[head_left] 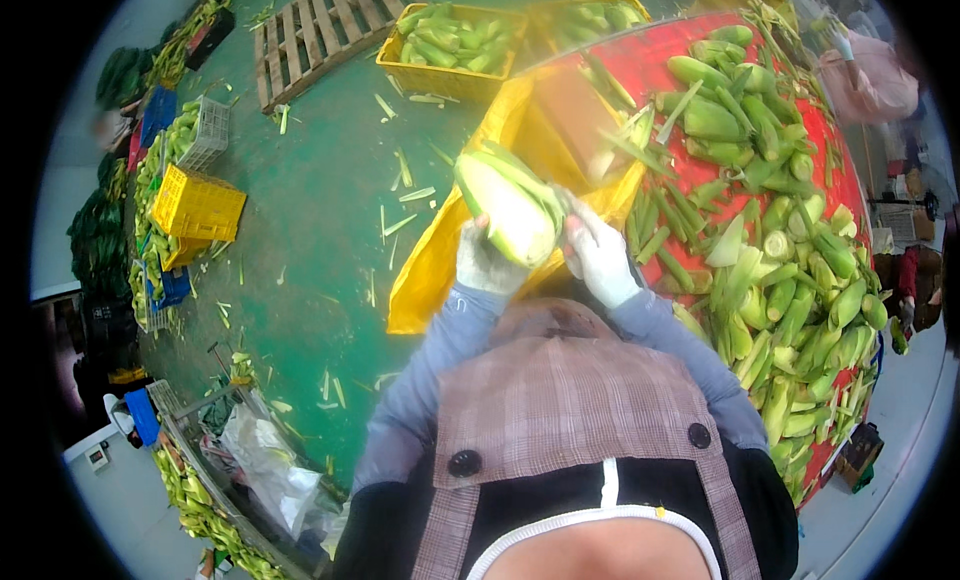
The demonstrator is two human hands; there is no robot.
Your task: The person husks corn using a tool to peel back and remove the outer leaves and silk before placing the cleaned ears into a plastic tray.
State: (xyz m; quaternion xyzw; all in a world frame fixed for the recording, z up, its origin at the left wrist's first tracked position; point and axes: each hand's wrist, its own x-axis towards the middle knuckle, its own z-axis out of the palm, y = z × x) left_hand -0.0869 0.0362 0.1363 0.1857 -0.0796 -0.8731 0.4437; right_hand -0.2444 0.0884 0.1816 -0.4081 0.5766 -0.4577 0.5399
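Observation:
An ear of corn (pixel 512 205), pale green and partly wrapped in husk leaves, is held up in front of my body. My left hand (pixel 490 262), in a whitish glove, grips its lower left side. On the other side, the bare-looking fingertips of my gloved right hand (pixel 600 255) are closed at the edge of the husk. Beneath both hands spreads a yellow sheet (pixel 425 280), which runs up to the table's edge. Husked-looking green corn ears (pixel 800 310) lie heaped to my right.
The red tabletop (pixel 680 40) carries corn and loose leaves. Yellow crates (pixel 455 80) of corn stand ahead, near a wooden pallet (pixel 325 35). More crates (pixel 197 202) line the left. Husk scraps litter the green floor (pixel 300 250). A person in pink (pixel 868 80) is across the table.

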